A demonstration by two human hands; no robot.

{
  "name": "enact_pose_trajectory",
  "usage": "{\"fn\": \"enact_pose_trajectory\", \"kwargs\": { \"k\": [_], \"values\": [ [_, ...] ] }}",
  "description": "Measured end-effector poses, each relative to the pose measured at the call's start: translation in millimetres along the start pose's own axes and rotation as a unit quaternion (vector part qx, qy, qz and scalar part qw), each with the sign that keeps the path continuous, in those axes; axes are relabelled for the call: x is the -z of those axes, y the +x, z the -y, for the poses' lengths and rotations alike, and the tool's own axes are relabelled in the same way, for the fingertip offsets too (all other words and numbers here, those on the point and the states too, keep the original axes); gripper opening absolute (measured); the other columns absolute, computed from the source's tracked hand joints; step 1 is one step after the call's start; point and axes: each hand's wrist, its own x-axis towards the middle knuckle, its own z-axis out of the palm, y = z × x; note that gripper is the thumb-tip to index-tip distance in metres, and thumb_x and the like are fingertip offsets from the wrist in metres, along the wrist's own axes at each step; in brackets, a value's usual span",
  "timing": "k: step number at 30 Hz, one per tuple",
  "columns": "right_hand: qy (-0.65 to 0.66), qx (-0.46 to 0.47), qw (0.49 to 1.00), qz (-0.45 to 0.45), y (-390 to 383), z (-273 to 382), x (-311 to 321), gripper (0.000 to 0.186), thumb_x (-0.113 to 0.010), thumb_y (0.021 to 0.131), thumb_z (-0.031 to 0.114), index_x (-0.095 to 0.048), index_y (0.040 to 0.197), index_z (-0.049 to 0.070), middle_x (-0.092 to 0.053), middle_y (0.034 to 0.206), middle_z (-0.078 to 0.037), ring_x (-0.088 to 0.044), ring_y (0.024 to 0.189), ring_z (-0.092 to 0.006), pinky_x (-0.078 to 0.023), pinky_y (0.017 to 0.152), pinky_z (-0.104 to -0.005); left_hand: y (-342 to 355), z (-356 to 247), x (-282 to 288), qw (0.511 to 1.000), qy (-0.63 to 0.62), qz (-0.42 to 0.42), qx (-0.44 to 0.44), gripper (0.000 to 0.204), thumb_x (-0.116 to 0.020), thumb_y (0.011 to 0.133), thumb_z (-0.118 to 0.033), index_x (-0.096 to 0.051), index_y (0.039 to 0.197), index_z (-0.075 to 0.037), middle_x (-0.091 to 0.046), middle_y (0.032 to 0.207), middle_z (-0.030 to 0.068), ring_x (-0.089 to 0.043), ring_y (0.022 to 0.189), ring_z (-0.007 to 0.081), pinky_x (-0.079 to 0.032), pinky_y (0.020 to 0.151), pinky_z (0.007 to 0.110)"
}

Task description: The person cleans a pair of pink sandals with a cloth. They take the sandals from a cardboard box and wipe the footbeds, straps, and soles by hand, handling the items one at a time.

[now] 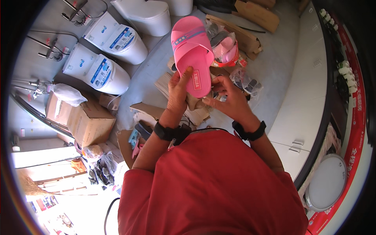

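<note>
A pink slipper point(194, 51) with a banded strap is held toe away from me in my left hand point(177, 92), which is closed on its heel end with the thumb on the insole. My right hand point(229, 98) is at the heel's right edge, fingers curved and apart; whether they touch the slipper is unclear. Below the slipper lie torn cardboard point(196, 115) and loose packaging. A bag of pink and grey footwear point(226, 51) sits beyond it, and plastic-wrapped dark slippers point(246, 82) lie to the right.
Several white toilets point(117, 80) line the upper left, near wall fittings point(51, 51). Cartons point(88, 127) are stacked at left, with bagged dark items point(100, 174) nearer. White cabinets point(291, 117) run along the right, beside a round white panel point(325, 182). More cardboard point(256, 17) lies at the back.
</note>
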Motion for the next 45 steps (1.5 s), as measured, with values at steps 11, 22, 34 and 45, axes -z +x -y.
{"fn": "enact_pose_trajectory", "kwargs": {
  "k": [11,22,34,45],
  "values": [
    [0.19,-0.085,0.978,0.003,1,-39,-34,0.075,-0.078,0.066,0.018,-0.035,0.125,0.0,-0.051,0.117,-0.013,-0.052,0.103,-0.0143,-0.046,0.082,-0.0273,-5,19,-17,0.997,-0.066,-0.016,-0.024,0.027,-0.058,0.088,-0.025,-0.058,0.104,-0.004,-0.063,0.093,0.002,-0.06,0.08,0.0096,-0.049,0.069,0.023],
    [-0.012,-0.028,0.986,-0.166,-17,-75,33,0.049,-0.06,0.068,0.008,-0.049,0.115,0.001,-0.06,0.097,-0.013,-0.058,0.088,-0.0214,-0.045,0.079,-0.0298,1,3,-7,0.992,0.061,0.013,-0.112,0.026,-0.059,0.088,-0.024,-0.057,0.105,-0.005,-0.061,0.091,-0.0005,-0.055,0.08,0.0059,-0.045,0.07,0.021],
    [-0.267,0.236,0.914,-0.196,16,40,29,0.042,-0.063,0.069,0.012,-0.052,0.108,0.001,-0.055,0.098,-0.012,-0.057,0.085,-0.028,-0.047,0.073,-0.0328,-1,16,-13,0.915,0.328,0.032,-0.235,0.031,-0.057,0.079,-0.008,-0.054,0.109,-0.001,-0.062,0.084,0.008,-0.058,0.078,0.0133,-0.046,0.071,0.027],
    [-0.263,0.242,0.868,-0.345,15,49,75,0.059,-0.065,0.068,0.01,-0.049,0.124,0.011,-0.047,0.109,-0.012,-0.054,0.09,-0.0267,-0.047,0.077,-0.0337,-14,0,-12,0.808,0.515,0.027,-0.286,0.034,-0.06,0.074,-0.012,-0.054,0.107,-0.007,-0.06,0.076,0.0198,-0.058,0.071,0.038,-0.046,0.06,0.042]
  ]
}}
